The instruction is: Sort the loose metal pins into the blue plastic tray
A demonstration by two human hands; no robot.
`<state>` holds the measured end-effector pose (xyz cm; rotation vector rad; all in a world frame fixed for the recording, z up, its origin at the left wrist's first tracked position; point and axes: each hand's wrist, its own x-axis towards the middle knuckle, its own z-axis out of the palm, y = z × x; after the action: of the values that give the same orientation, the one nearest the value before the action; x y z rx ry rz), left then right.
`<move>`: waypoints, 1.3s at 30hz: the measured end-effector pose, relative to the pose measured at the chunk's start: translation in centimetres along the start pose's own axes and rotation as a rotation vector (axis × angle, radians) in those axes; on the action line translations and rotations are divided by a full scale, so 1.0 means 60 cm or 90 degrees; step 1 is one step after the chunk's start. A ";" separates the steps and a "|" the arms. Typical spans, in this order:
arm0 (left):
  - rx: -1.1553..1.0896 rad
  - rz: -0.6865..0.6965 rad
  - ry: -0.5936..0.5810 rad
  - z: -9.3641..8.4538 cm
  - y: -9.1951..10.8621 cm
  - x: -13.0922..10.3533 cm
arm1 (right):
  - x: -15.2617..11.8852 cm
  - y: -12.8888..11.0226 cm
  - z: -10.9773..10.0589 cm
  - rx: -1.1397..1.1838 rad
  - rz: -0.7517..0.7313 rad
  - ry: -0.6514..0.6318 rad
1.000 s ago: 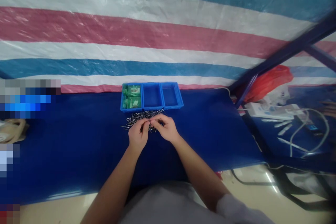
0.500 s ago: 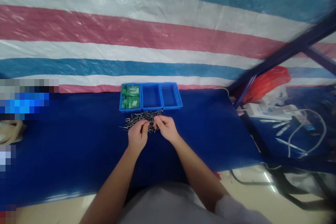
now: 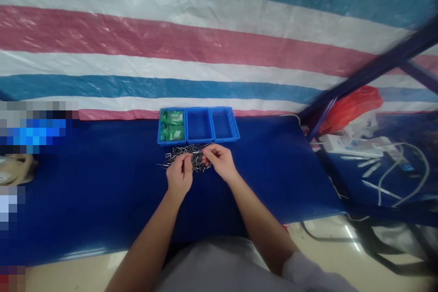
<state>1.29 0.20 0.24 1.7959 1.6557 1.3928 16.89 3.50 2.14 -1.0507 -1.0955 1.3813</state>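
Observation:
A heap of small, thin metal pieces (image 3: 196,159), dark and silvery like screws or rivets, lies on the blue table just in front of the bins. Over the heap's near left part, my left hand (image 3: 179,173) is closed, thumb against the fingers. My right hand (image 3: 219,159) pinches at the heap's right side, a short gap away from the left. Whatever sits between the fingertips of either hand is too small to make out. Behind the heap stand three joined blue bins. Green packets (image 3: 175,133) fill the left bin; the middle bin (image 3: 199,139) and right bin (image 3: 226,138) show bare floors.
The blue tabletop (image 3: 102,182) stretches to both sides. A striped plastic sheet (image 3: 205,45) hangs behind it. To the right are a dark metal frame (image 3: 369,73), a red plastic bag (image 3: 352,107) and a pale cable (image 3: 426,169). A beige object (image 3: 20,169) sits at the left edge.
My right hand has shifted slightly right and away from the left, widening the gap between them. The left hand stays nearly in place. The whole view has moved a little.

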 end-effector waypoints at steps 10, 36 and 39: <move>0.011 0.010 0.000 0.002 -0.006 0.002 | 0.006 0.013 -0.006 0.069 0.019 0.010; 0.031 0.035 -0.002 0.001 0.000 0.006 | 0.005 0.019 -0.007 -0.503 -0.338 -0.154; 0.038 0.042 -0.010 0.000 0.002 0.007 | 0.002 0.017 -0.005 -0.499 -0.338 -0.145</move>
<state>1.29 0.55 0.51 1.9064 1.6615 1.3668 16.98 3.61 1.05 -1.0229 -2.0045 0.6427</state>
